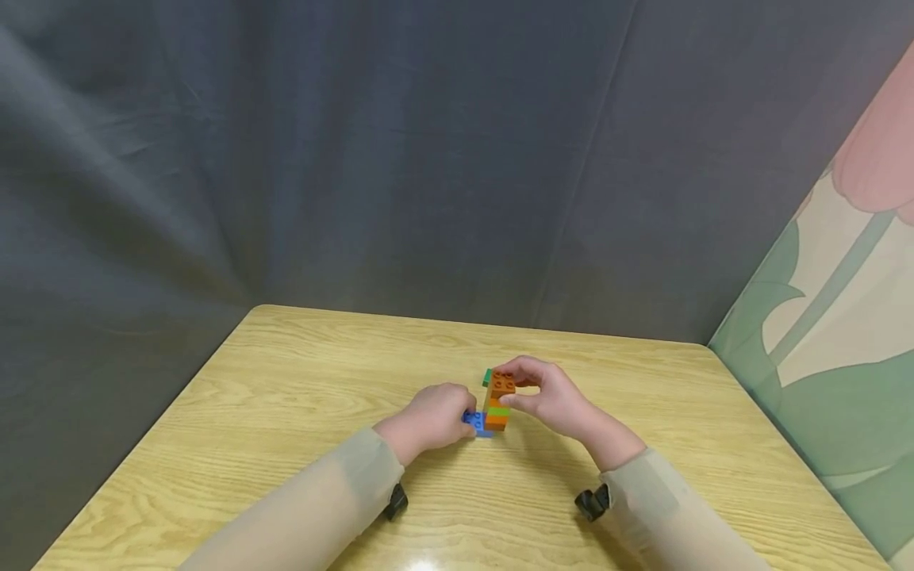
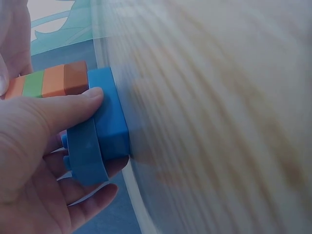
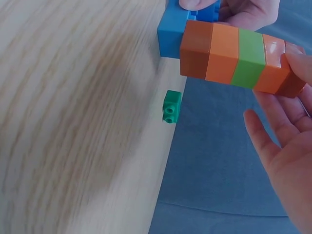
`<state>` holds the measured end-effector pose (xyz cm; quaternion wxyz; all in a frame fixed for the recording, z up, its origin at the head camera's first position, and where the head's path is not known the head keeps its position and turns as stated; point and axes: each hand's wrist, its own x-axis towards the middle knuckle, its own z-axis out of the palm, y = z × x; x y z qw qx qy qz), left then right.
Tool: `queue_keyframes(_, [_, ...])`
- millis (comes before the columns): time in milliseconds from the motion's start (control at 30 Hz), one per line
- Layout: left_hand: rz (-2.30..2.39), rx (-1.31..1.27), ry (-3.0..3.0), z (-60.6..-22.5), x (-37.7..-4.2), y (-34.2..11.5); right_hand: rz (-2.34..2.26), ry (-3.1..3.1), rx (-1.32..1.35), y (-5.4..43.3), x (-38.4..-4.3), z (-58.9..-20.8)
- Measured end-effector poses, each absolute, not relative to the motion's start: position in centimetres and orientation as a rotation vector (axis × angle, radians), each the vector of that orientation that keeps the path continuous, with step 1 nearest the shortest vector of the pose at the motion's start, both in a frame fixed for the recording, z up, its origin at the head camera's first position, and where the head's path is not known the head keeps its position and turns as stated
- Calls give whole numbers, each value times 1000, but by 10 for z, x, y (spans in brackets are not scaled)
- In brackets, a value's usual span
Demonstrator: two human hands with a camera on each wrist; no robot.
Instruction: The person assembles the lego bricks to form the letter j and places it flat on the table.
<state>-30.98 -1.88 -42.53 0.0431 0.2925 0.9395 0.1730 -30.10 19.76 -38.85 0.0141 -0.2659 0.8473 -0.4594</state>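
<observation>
A stack of building bricks [image 3: 222, 51] in brown, orange and lime green stands upright on blue bricks [image 2: 111, 122] at the middle of the table. My left hand [image 1: 431, 418] grips the blue bricks low at the table, its thumb laid across their side. One blue brick sits stepped on another, as the left wrist view shows. The stack's top is pinched between the thumb and fingers of my right hand [image 1: 555, 399]; a brown brick [image 1: 503, 383] with bare studs forms the upper end. Behind the stack lies a small green brick [image 3: 171, 106], partly hidden in the head view.
The light wooden table [image 1: 314, 381] reaches back to a dark grey curtain [image 1: 428, 159]. A wall panel with a floral print [image 1: 842, 301] borders the right side. Each sleeved wrist carries a small black device [image 1: 593, 503].
</observation>
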Motion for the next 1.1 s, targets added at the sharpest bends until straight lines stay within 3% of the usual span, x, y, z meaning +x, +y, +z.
queue_keyframes(1100, [422, 931, 2909, -428, -311, -26, -1290, 2792, -912, 193, -291, -386])
